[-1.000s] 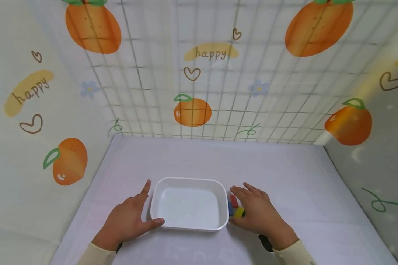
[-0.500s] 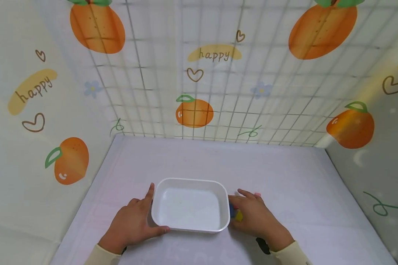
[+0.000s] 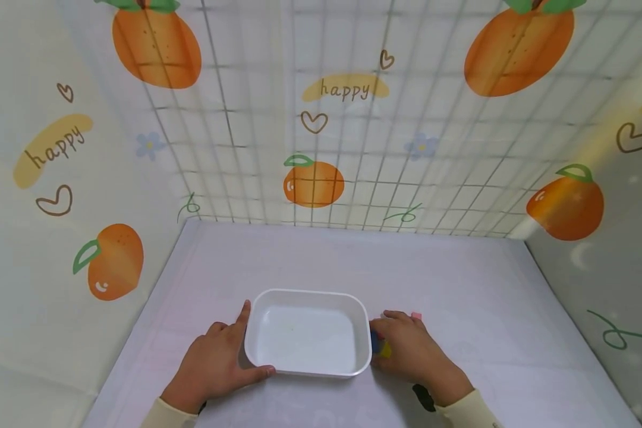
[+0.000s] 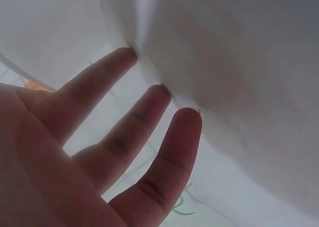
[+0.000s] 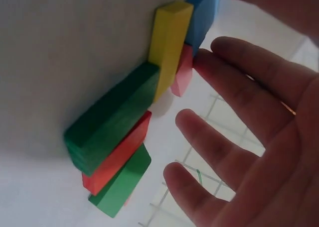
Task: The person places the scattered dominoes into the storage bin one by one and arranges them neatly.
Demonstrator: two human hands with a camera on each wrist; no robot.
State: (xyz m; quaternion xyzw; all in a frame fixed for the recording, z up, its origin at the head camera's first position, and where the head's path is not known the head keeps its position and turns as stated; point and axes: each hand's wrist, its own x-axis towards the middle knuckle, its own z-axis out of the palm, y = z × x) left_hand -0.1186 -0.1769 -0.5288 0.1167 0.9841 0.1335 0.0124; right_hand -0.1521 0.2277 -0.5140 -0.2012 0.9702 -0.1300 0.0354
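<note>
A white rectangular tray point(image 3: 307, 292) stands on the cloth, between both hands. At its left end is my left hand point(image 3: 211, 362), its index finger along the end wall and its thumb at the front corner. In the left wrist view, the other fingers point(image 4: 174, 137) extend to a pale surface. Just off the tray's right end, my right hand point(image 3: 409, 351) covers several coloured blocks. The right wrist view shows a blue block point(image 5: 201, 18), yellow block point(image 5: 169, 43), dark green block point(image 5: 112, 117) and red block point(image 5: 119, 152). Extended fingers point(image 5: 249, 97) lie beside them, gripping none.
A light green block point(image 5: 124, 182) lies beyond the red one, and a pink block end point(image 3: 416, 316) shows past my right knuckles. Pale cloth point(image 3: 321, 255) covers the table. Fruit-printed sheets point(image 3: 348, 142) form walls at the back and sides.
My right hand has lowered over the blocks and hides more of them, with the pink end now showing behind it. My left hand has shifted slightly right against the tray.
</note>
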